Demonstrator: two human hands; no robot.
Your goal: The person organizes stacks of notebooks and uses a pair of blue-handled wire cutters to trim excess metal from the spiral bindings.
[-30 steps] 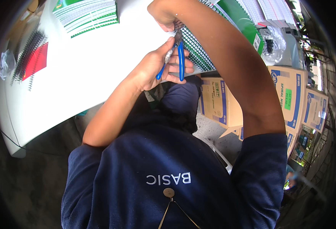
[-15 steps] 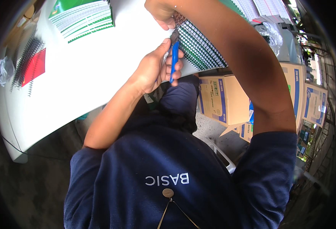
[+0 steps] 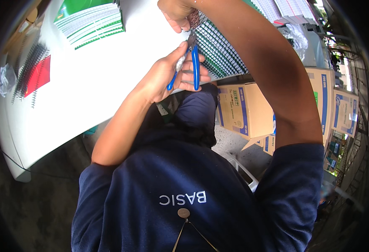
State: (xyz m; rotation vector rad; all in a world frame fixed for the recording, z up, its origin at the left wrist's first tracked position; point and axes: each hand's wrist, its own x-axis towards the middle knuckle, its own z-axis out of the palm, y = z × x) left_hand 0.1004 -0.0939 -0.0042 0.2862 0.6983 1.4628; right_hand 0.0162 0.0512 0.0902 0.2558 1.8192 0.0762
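Note:
My left hand (image 3: 163, 75) holds a pair of pliers (image 3: 195, 67) with blue handles. The handles are spread apart, with the fingers stretched across them. Its dark jaws point away from me, at the near-left corner of a stack of spiral-bound notebooks (image 3: 222, 50) with rows of dark green coils. Beyond the jaws my right hand (image 3: 177, 14) reaches in from the right, its fingers bent down at the left end of the coils. What those fingers pinch is hidden by the hand itself.
On the white table (image 3: 109, 75), another stack of green notebooks (image 3: 94, 23) lies at the far left. Loose dark coils (image 3: 31, 63), a red sheet (image 3: 39, 75) and clear plastic (image 3: 7, 80) sit at the left edge. Cardboard boxes (image 3: 247, 109) stand at the right, below the table.
The pliers' handles have spread apart, and the fingers of my left hand have straightened. My right hand stays at the coils, nearly unmoved.

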